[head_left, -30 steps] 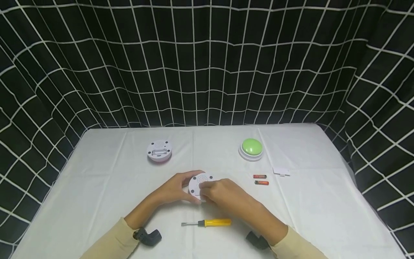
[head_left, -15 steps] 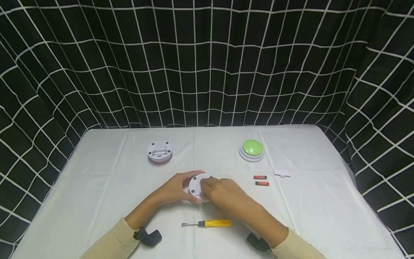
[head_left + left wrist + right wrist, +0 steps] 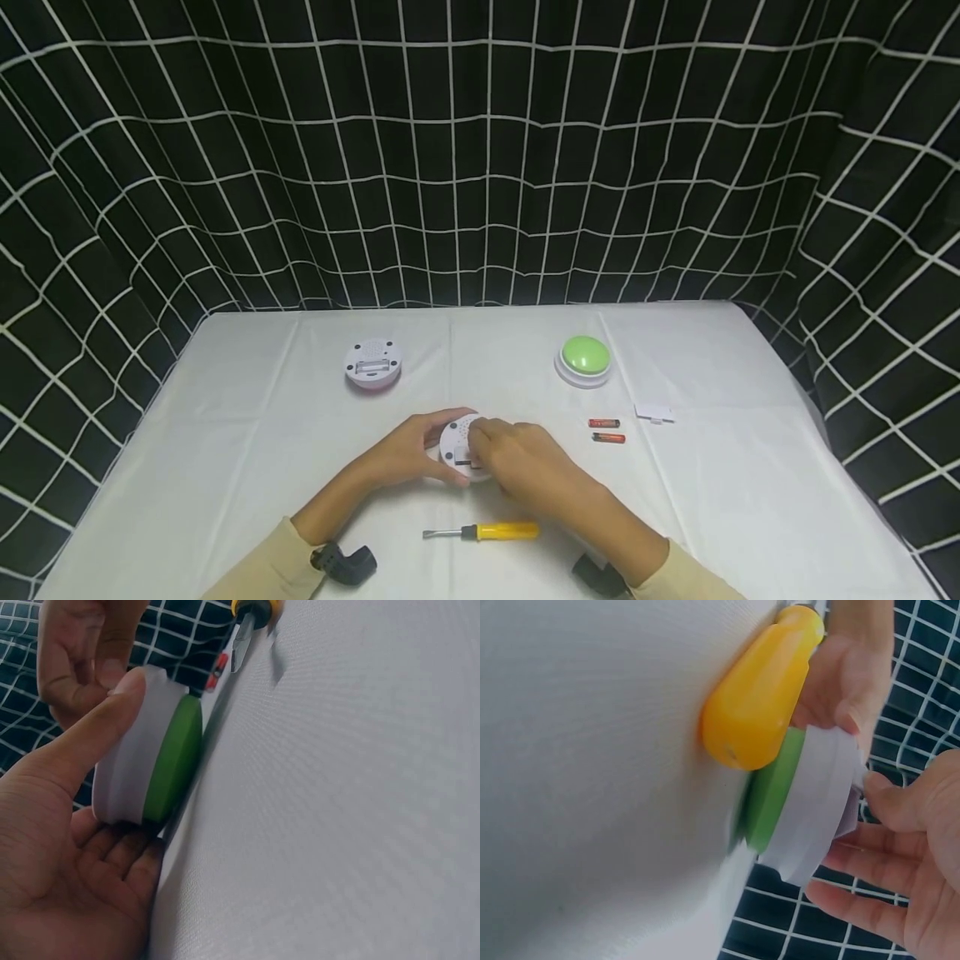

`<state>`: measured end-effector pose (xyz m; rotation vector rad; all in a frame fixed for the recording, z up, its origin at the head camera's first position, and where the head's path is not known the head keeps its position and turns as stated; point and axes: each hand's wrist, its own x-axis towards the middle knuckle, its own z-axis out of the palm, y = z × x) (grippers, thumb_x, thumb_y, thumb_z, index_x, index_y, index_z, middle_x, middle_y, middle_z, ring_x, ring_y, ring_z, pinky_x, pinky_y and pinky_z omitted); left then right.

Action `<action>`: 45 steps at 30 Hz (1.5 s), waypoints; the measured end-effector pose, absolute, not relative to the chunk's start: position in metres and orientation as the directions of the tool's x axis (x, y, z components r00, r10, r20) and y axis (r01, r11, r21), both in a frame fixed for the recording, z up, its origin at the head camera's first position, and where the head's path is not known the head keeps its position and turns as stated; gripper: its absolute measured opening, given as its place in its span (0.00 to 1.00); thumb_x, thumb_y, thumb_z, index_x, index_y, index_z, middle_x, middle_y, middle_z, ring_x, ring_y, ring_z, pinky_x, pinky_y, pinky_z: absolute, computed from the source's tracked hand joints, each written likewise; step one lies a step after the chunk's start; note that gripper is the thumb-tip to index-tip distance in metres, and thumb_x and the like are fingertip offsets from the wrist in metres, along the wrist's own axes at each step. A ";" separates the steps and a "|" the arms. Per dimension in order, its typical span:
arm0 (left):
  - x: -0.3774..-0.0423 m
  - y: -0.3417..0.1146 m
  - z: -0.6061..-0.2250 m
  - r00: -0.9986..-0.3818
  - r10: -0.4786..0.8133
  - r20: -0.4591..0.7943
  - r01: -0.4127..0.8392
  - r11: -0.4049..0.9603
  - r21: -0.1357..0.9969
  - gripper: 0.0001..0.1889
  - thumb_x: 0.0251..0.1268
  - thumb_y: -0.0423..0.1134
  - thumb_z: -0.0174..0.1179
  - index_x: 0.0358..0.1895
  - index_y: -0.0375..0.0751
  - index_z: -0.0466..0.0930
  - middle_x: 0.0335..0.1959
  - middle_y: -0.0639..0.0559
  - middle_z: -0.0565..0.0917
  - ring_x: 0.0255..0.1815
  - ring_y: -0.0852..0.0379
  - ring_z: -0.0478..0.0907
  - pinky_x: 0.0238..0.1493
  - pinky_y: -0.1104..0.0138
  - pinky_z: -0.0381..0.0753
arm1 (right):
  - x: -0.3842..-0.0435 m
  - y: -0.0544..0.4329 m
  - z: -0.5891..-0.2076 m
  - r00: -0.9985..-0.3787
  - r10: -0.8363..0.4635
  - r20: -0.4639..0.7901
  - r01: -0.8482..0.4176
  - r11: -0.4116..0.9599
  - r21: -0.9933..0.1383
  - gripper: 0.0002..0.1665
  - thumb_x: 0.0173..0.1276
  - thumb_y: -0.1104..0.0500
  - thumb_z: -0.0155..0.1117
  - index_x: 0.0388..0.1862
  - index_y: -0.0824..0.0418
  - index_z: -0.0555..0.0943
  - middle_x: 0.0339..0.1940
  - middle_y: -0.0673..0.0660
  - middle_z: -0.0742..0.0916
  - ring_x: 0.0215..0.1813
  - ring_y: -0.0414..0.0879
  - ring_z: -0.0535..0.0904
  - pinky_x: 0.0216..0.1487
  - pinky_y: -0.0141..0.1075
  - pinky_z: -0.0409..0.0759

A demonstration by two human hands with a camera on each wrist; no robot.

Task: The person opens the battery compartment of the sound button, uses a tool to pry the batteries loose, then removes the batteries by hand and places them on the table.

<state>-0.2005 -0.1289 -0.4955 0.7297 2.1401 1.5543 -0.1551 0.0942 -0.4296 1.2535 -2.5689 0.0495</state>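
Note:
A round buzzer with a white base (image 3: 454,433) and a green dome (image 3: 174,761) is upside down, dome toward the tablecloth. My left hand (image 3: 411,450) grips its side, thumb on the near rim in the head view, fingers round the far side. My right hand (image 3: 521,454) is over the base, hiding its right part. In the right wrist view a white battery cover (image 3: 847,815) stands out from the base, pinched between right thumb and fingers. A dark slot shows below it in the head view. A yellow-handled screwdriver (image 3: 507,531) lies nearer me.
Two red batteries (image 3: 604,423) lie to the right, beside a loose white cover (image 3: 655,412). Behind them stands another green buzzer (image 3: 585,358), dome up. An overturned buzzer (image 3: 372,364) with its battery bay exposed sits at back left. Black netted cloth (image 3: 480,167) walls the table.
The battery cover has come up from the base and a dark opening now shows. My right fingers have drawn slightly back across the base; my left hand keeps its hold. The head view has tilted up slightly.

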 end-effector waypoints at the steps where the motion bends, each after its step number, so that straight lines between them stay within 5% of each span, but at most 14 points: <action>1: -0.201 -0.129 -0.495 -0.788 0.616 -0.011 0.181 0.248 0.952 0.49 0.46 0.39 0.82 0.76 0.49 0.67 0.71 0.57 0.75 0.73 0.58 0.69 0.75 0.64 0.65 | -0.155 0.094 -0.430 -0.584 -0.766 0.269 -0.775 0.625 0.095 0.17 0.51 0.71 0.72 0.36 0.58 0.77 0.34 0.49 0.81 0.32 0.40 0.74 0.27 0.33 0.79; 21: -0.200 -0.126 -0.500 -0.789 0.615 -0.017 0.179 0.257 0.950 0.48 0.46 0.40 0.82 0.75 0.50 0.68 0.71 0.56 0.75 0.73 0.56 0.69 0.77 0.58 0.62 | -0.150 0.108 -0.414 -0.641 -0.720 0.264 -0.749 0.662 -0.015 0.21 0.52 0.71 0.74 0.41 0.54 0.77 0.39 0.45 0.78 0.38 0.39 0.72 0.32 0.29 0.78; 28: -0.199 -0.127 -0.500 -0.803 0.596 -0.008 0.192 0.271 0.943 0.49 0.43 0.41 0.83 0.75 0.51 0.69 0.71 0.58 0.75 0.74 0.56 0.68 0.78 0.58 0.60 | -0.151 0.141 -0.406 -0.640 -0.701 0.315 -0.751 0.658 -0.063 0.17 0.61 0.67 0.74 0.39 0.53 0.75 0.37 0.44 0.77 0.38 0.38 0.72 0.31 0.29 0.76; 45: -0.198 -0.127 -0.497 -0.809 0.587 -0.030 0.176 0.291 0.941 0.50 0.43 0.41 0.83 0.75 0.52 0.68 0.72 0.57 0.73 0.76 0.57 0.65 0.80 0.58 0.56 | -0.152 0.220 -0.409 -0.705 -0.613 0.358 -0.661 0.750 -0.018 0.12 0.66 0.61 0.72 0.36 0.50 0.75 0.34 0.41 0.76 0.33 0.35 0.70 0.28 0.31 0.78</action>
